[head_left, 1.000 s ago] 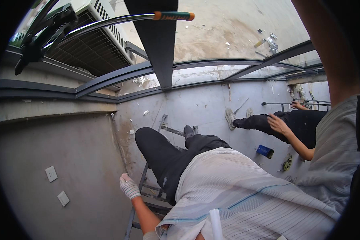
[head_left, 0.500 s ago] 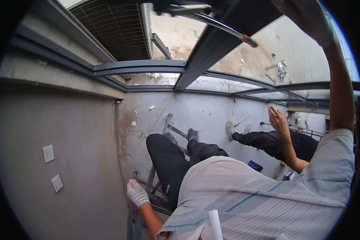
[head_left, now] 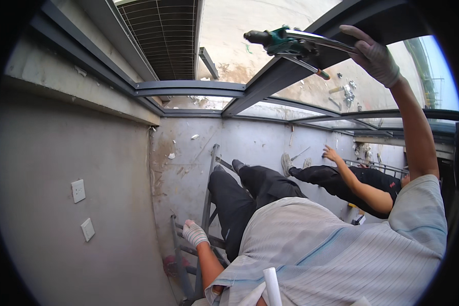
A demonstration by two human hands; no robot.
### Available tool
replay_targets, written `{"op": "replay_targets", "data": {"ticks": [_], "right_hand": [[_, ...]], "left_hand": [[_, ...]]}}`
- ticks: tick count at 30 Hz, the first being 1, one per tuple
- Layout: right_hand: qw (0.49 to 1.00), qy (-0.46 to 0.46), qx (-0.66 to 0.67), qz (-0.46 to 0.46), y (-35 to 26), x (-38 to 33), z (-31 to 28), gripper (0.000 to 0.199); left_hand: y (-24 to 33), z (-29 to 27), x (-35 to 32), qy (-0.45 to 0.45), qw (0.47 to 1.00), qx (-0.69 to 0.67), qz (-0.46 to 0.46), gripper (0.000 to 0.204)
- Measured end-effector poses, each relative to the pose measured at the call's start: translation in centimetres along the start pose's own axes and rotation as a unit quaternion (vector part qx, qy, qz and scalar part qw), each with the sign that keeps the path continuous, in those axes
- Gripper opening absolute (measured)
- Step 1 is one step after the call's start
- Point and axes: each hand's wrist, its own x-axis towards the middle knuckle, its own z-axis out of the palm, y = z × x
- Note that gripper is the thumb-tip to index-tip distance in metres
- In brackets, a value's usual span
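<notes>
My right hand (head_left: 375, 57), in a pale glove, is raised at the upper right, its fingers around the end of one long metal handle of a hand riveter (head_left: 290, 42). The tool has a green body and a black nose pointing left; its other handle, with an orange-and-green tip, hangs apart. Behind it runs a dark grey metal frame bar (head_left: 262, 86). Low on the left, my gloved left hand (head_left: 195, 233) is curled closed beside the stepladder (head_left: 207, 204). What it holds, if anything, I cannot make out.
Another person's bare hand (head_left: 331, 154) is spread at the right, below the frame. A grey wall with two white wall plates (head_left: 78, 190) stands at my left. Metal scraps (head_left: 348, 94) lie beyond the frame, and white chips (head_left: 171, 156) on the floor below.
My right hand has come down and left with the riveter, which now shows almost whole. My left hand has shifted slightly right and up. The other person's arm has moved.
</notes>
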Motion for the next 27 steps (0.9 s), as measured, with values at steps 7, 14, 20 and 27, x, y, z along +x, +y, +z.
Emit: {"op": "replay_targets", "data": {"ticks": [7,14,20,27], "right_hand": [[0.973,-0.046,0.201,0.105,-0.5,0.3,-0.5,0.044],[0.910,-0.080,0.334,0.234,-3.1,1.0,-2.9,0.050],[0.961,-0.067,0.248,0.104,0.0,0.6,-1.5,0.054],[0.912,-0.086,0.362,0.175,-0.8,-0.5,0.0,0.051]], "left_hand": [[1.6,-3.9,-3.7,0.011,1.000,-0.005,0.013,0.055],[1.6,-7.0,-6.1,-0.007,0.999,-0.009,0.051,0.053],[-1.0,-7.8,-5.0,-0.047,0.998,0.004,0.035,0.049],[0.2,-9.8,-6.9,-0.099,0.989,-0.096,-0.050,0.047]]}}
